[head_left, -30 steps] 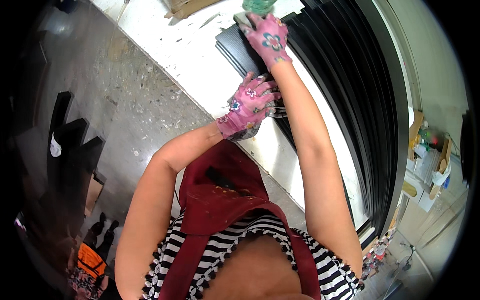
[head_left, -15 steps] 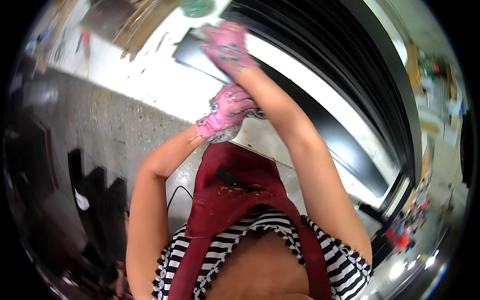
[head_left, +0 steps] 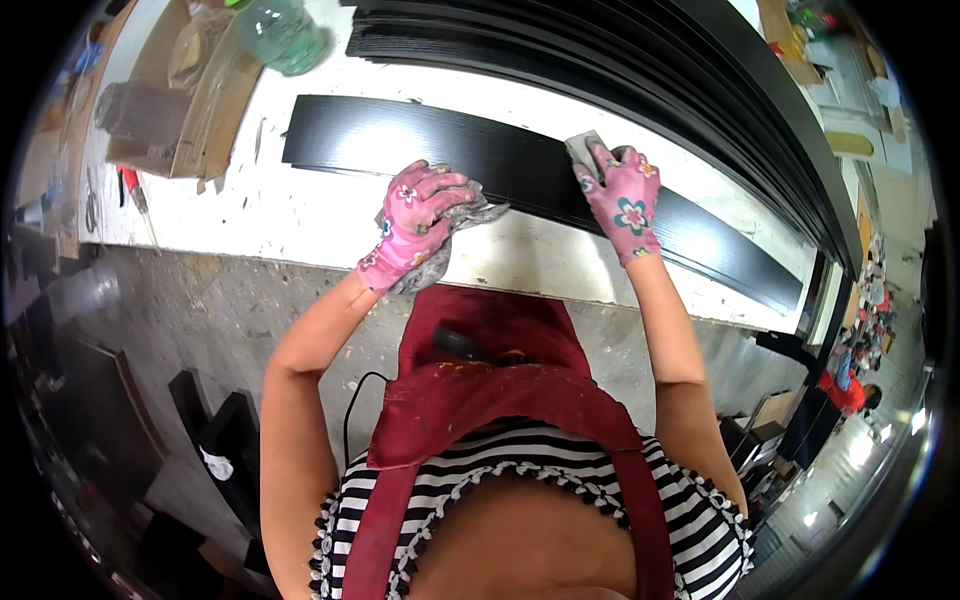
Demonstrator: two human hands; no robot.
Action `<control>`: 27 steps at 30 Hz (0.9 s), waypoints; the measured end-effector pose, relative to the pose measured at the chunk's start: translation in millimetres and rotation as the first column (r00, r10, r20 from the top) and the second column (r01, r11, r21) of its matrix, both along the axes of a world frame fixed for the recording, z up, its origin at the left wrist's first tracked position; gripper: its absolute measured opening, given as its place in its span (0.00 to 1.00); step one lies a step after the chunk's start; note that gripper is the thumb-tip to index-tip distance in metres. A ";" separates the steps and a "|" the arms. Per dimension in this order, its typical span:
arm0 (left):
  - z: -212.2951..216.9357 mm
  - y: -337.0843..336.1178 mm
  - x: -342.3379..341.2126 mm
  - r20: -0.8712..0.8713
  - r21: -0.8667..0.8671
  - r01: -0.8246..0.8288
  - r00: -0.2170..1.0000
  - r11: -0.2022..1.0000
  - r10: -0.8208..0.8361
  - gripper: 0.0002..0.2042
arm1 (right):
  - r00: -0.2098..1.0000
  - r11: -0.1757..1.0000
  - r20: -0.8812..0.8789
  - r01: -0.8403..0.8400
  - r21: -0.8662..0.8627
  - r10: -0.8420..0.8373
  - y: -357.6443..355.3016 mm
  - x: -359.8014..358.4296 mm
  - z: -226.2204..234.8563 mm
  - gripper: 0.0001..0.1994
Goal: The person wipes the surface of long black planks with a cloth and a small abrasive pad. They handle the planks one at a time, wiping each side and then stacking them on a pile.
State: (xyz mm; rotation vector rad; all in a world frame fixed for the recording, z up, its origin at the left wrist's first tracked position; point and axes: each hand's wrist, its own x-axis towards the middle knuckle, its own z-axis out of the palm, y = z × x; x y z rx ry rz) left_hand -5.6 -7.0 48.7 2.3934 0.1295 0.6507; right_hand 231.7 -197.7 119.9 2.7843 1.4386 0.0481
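A long black board point(head_left: 500, 155) lies slantwise across the white worktable, its surface glossy where light falls on it. My right hand point(head_left: 625, 200), in a pink flowered glove, presses a small light-grey pad point(head_left: 581, 148) against the board right of its middle; whether it is sandpaper or a sponge I cannot tell. At the board's near edge, my left hand point(head_left: 408, 220), gloved alike, is closed around a crumpled grey rag point(head_left: 433, 268). Part of the rag sticks out past the fingers, beside the board.
Several black boards point(head_left: 560, 75) are stacked along the far side. A green-tinted clear jar point(head_left: 283, 38) stands by an open cardboard box point(head_left: 205, 125) at the left. Near the table's left end lie a red-handled tool point(head_left: 138, 200) and scissors point(head_left: 91, 205). A person in red point(head_left: 848, 392) is far off right.
My right hand has travelled rightward along the board with the pad, from near its left end, uncrossing from my left hand. My left hand keeps the rag. The view has turned.
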 end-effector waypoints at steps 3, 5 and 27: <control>15.7 -1.5 13.9 -0.054 -0.042 0.101 0.993 0.994 -0.103 0.22 | 0.994 0.983 -0.035 -0.101 0.155 0.108 35.2 -24.5 1.2 0.20; 14.1 1.8 23.0 -0.124 -0.097 0.220 0.965 0.971 -0.231 0.23 | 0.965 0.907 0.045 -0.259 0.333 0.259 77.3 -42.3 -31.1 0.20; 34.2 -50.3 96.7 -0.203 -0.159 0.309 0.919 0.938 -0.337 0.19 | 0.994 0.960 0.004 0.101 0.260 -0.106 -12.0 -9.3 -18.4 0.16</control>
